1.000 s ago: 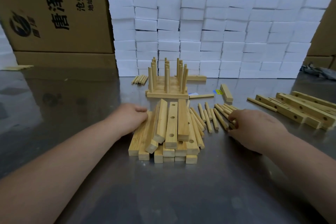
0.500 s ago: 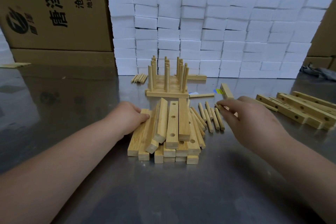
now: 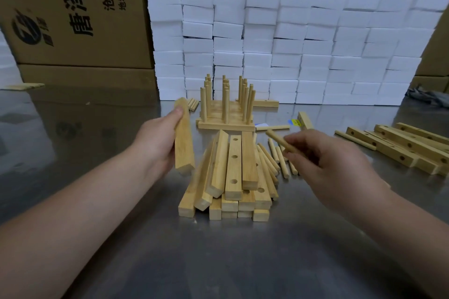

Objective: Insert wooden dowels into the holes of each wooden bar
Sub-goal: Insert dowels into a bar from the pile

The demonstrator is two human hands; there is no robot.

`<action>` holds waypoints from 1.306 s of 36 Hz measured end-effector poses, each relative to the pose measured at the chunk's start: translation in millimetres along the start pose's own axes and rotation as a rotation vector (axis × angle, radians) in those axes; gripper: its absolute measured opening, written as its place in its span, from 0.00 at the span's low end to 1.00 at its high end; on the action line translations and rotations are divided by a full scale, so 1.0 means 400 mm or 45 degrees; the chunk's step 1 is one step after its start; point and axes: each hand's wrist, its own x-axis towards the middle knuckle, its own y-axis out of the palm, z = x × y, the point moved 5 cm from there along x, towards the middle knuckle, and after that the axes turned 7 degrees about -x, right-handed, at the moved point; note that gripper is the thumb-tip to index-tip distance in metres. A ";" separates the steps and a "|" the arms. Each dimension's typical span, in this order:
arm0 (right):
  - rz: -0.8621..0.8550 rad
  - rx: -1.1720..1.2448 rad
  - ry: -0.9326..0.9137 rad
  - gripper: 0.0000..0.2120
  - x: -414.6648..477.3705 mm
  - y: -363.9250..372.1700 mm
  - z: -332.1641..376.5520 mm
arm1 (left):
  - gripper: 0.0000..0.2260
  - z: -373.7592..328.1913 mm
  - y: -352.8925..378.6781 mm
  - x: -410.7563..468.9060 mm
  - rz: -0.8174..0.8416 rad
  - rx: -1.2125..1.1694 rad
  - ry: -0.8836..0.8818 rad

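Boxes (image 3: 73, 19) of brown card stand behind the far edge of the tabletop (image 3: 218, 262). The left one says "唐泽" in big black letters, with "沧州唐泽" and "地址:" beside it. A small blue and yellow sticker (image 3: 295, 122) is too tiny to read. The left hand (image 3: 155, 143) has its fingers and thumb wrapped round one pale wooden bar (image 3: 184, 138), held up just left of the pile of bars (image 3: 233, 177) in the middle of the tabletop. No holes show on the sides seen. The right hand (image 3: 323, 160) pinches one round, light dowel (image 3: 279, 141) above the loose dowels (image 3: 279, 162) just right of the pile. The top bar in the pile shows three holes, and about twelve bar ends show. Toward the far edge, finished bars (image 3: 226, 124) lie side by side with many dowels standing up in them. A few long bars (image 3: 401, 148) with holes lie near the right edge. White blocks (image 3: 291, 43) are stacked like a wall at the back.
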 end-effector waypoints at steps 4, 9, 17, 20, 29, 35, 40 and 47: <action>-0.105 0.106 -0.072 0.12 -0.009 -0.018 0.030 | 0.14 -0.007 0.041 -0.032 0.265 -0.077 -0.047; -0.119 0.039 -0.113 0.16 -0.014 -0.022 0.044 | 0.15 -0.002 0.094 -0.082 0.623 0.068 -0.135; -0.033 0.112 -0.069 0.10 -0.030 -0.016 0.053 | 0.18 -0.020 0.126 -0.135 0.833 0.229 0.044; -0.105 0.135 -0.083 0.04 -0.031 -0.020 0.053 | 0.05 -0.020 0.129 -0.138 0.849 0.250 0.076; -0.292 0.079 -0.156 0.17 -0.035 -0.037 0.067 | 0.12 -0.011 0.133 -0.156 0.983 0.335 0.054; -0.333 0.081 -0.068 0.08 -0.038 -0.041 0.051 | 0.12 -0.014 0.133 -0.160 0.989 0.403 0.093; -0.316 0.084 -0.017 0.08 -0.038 -0.044 0.057 | 0.11 -0.024 0.129 -0.161 0.976 0.415 0.145; -0.283 0.088 -0.040 0.07 -0.037 -0.044 0.061 | 0.13 -0.031 0.129 -0.168 0.997 0.462 0.184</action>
